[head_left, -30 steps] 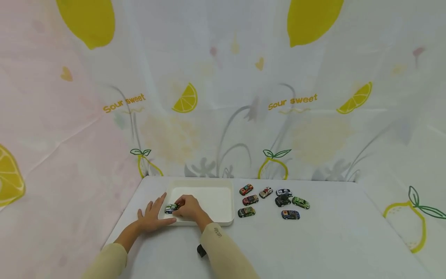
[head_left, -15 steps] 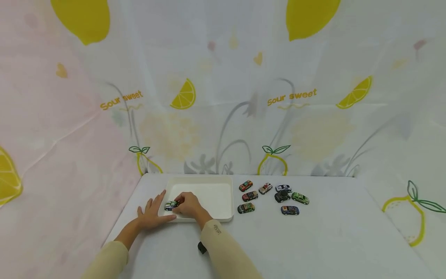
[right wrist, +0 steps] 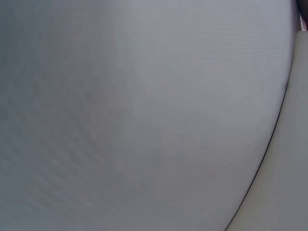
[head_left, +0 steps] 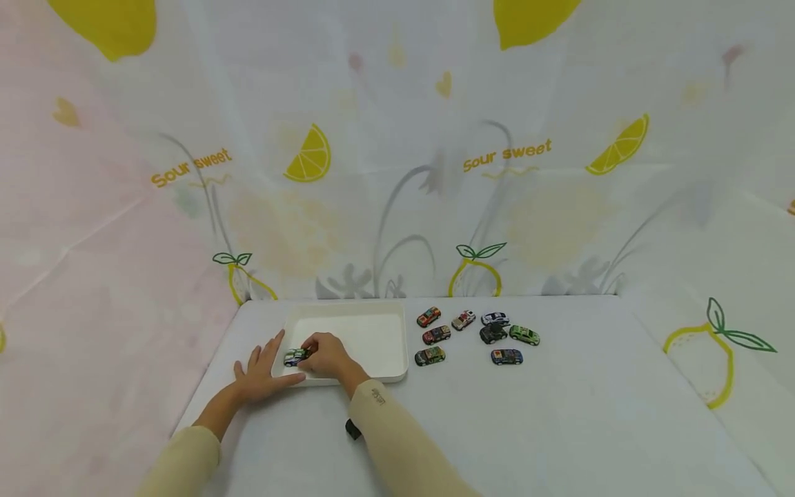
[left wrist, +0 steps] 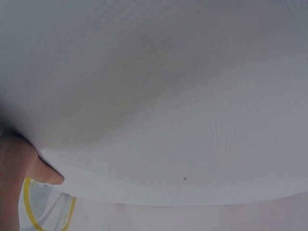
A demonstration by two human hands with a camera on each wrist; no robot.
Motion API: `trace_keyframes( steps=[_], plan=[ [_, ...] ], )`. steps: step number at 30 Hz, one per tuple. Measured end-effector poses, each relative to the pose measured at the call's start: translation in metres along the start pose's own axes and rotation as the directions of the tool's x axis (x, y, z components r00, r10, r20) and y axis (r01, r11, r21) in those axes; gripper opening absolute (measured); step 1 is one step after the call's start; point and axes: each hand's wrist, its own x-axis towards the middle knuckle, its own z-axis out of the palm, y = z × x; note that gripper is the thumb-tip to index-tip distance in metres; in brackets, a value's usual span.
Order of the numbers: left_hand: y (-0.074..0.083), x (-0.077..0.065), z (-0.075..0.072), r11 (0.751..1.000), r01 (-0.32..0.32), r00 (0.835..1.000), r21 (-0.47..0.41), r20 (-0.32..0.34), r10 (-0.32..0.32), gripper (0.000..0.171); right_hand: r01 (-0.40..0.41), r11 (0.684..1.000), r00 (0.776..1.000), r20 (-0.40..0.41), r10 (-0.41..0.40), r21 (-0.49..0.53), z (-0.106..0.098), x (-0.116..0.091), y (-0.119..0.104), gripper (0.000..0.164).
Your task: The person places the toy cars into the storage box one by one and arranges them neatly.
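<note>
A white tray (head_left: 373,338) lies at the left of the table. In its front left corner is a small white, green and blue toy car (head_left: 294,357). My right hand (head_left: 327,355) reaches into the tray and pinches this car at its right end, partly covering it. My left hand (head_left: 259,376) rests with spread, straight fingers at the tray's left front corner, the thumb along the front rim. In the left wrist view only part of the left hand (left wrist: 19,166) shows. The right wrist view shows mostly white tabletop and a pale wall at the right.
Right of the tray lie several toy cars, among them an orange-red one (head_left: 428,317), a dark green one (head_left: 430,356), a blue one (head_left: 506,357), a bright green one (head_left: 524,335) and a black one (head_left: 493,333). A lemon-print cloth (head_left: 397,172) hangs behind the white table (head_left: 559,414).
The head view has shifted, so the whole scene sits a little higher and further left. Both hands keep nearly the same place at the tray, the right one still at the car.
</note>
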Motion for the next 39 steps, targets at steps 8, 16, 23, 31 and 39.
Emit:
trace_keyframes(
  steps=[8, 16, 23, 31, 39],
  plan=[
    [-0.001, -0.001, 0.001, 1.000, -0.021, 1.000, -0.012, -0.011, 0.021, 0.102, -0.015, 0.999, 1.000, -0.011, 0.015, -0.032, 0.000, -0.002, -0.002, 0.036],
    [0.001, 0.001, 0.012, 1.000, -0.021, 1.000, -0.020, 0.005, 0.021, 0.102, -0.015, 0.996, 1.000, -0.013, 0.014, -0.085, -0.002, -0.007, 0.007, 0.063],
    [0.002, 0.003, 0.013, 1.000, -0.017, 1.000, -0.008, -0.017, 0.017, 0.100, 0.045, 0.969, 0.998, -0.032, -0.054, -0.242, -0.013, -0.011, 0.003, 0.064],
    [-0.006, 0.000, 0.005, 1.000, -0.003, 1.000, 0.014, -0.024, 0.004, 0.102, 0.163, 0.841, 0.980, -0.013, -0.198, -0.515, -0.032, -0.017, -0.007, 0.073],
    [-0.013, 0.005, 0.008, 0.999, 0.008, 1.000, 0.031, -0.028, -0.007, 0.105, 0.160, 0.749, 0.967, -0.052, -0.251, -0.642, -0.074, -0.021, 0.006, 0.082]
  ],
)
